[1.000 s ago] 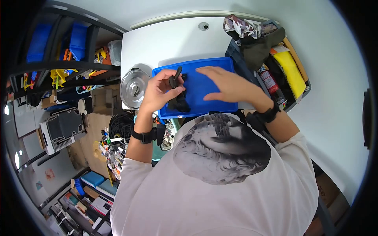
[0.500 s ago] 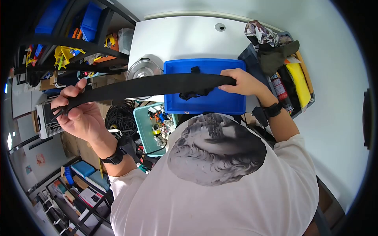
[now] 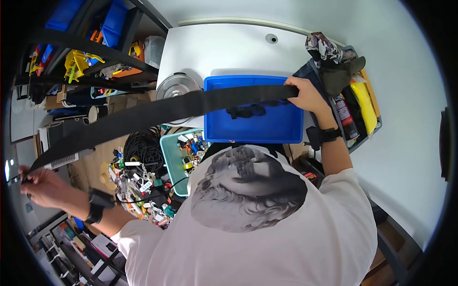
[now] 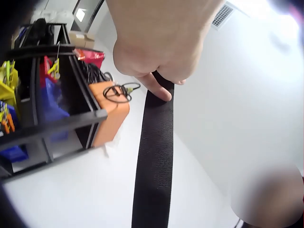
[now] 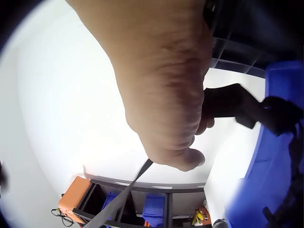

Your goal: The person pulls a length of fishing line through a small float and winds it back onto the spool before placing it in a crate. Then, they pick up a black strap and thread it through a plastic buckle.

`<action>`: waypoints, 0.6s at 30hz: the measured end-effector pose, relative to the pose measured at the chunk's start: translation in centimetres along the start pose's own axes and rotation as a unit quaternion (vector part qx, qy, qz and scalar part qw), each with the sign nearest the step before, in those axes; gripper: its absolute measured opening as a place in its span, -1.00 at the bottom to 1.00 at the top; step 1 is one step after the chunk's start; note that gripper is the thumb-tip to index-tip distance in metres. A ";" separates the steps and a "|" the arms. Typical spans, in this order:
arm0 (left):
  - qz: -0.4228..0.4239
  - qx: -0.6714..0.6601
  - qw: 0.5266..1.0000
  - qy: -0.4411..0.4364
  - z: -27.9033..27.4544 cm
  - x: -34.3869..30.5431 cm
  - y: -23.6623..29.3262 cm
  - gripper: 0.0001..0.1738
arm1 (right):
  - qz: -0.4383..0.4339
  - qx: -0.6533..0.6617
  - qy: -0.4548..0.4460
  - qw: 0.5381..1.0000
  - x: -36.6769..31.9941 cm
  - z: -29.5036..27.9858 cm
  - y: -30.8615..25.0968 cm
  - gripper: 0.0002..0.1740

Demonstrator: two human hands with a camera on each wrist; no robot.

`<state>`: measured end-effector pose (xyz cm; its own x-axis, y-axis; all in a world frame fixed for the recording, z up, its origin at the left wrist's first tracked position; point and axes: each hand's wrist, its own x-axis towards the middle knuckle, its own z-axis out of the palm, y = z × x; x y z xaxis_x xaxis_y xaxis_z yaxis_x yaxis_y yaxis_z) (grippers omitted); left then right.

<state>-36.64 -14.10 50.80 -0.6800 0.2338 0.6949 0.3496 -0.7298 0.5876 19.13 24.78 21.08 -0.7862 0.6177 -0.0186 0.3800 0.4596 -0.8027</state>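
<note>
A wide black webbing strap (image 3: 143, 116) stretches in a long band between my two hands, passing over the blue tray (image 3: 253, 132). My left hand (image 3: 45, 187), far out at the lower left, pinches one end. Ribbed weave shows on the strap (image 4: 154, 156) in the left wrist view, running straight away from the fingers. Over the tray's right side my right hand (image 3: 307, 95) grips the other part. From that hand a length of black strap (image 5: 225, 100) hangs toward the tray in the right wrist view. More bunched black strap (image 3: 245, 112) lies inside the tray.
A metal pot lid (image 3: 174, 88) sits on the white table (image 3: 229, 47), left of the tray. At right stands a filled crate (image 3: 353, 136) with a cap on top. Below left are a teal bin (image 3: 174, 167), coiled cable (image 3: 145, 150) and scattered small items. Black shelving (image 3: 90, 50) rises at left.
My left hand, holding the strap at the tray a second ago, has swung far to the lower left. My right hand, free then, now grips the strap. The strap is drawn out long between them.
</note>
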 end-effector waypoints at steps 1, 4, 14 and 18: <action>0.000 -0.001 1.000 0.001 -2.9 2.0 1.5 -0.41 | -0.011 0.004 0.011 1.000 0.1 0.6 1.1 -0.68; 0.007 0.015 1.000 -0.002 -7.7 5.3 4.1 -0.47 | -0.032 0.003 0.059 0.998 0.5 2.2 2.1 -0.65; 0.051 0.255 0.965 0.041 -11.9 5.4 7.9 -0.40 | -0.098 -0.052 0.107 0.988 2.9 4.9 1.1 -0.60; 0.065 0.268 0.958 0.085 -13.2 6.0 10.8 -0.44 | -0.041 -0.023 -0.010 0.999 3.0 5.7 0.9 -0.56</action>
<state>-45.47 -29.01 55.86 -0.6884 0.0219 0.7250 0.6870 -0.3009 0.6614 14.33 23.37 16.89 -0.8253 0.5637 0.0338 0.3358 0.5379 -0.7732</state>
